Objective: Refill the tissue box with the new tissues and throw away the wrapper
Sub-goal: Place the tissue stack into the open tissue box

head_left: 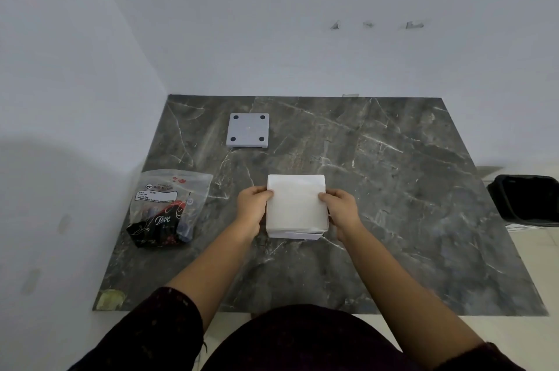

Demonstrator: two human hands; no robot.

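Head view shows me both hands clamped on a white stack of tissues (296, 204), the left hand (252, 204) gripping its left side and the right hand (340, 209) its right, fingers curled over the top edges. The stack sits near the middle of the dark marble surface (393, 189), and beneath its near edge I make out a white rim, which I take for the tissue box (298, 234) turned open side up; I judge the two-sided hold keeps the loose sheets square while they are pressed down into it. The box's base plate (248, 130), grey with four dark feet, lies apart towards the far edge, left of centre, presumably set out of the way until the refill is seated. The crumpled wrapper (168, 207) rests by the left edge, not yet thrown away. A black bin (527, 199) stands on the floor just off the right edge. Plain white walls meet at the far left corner.
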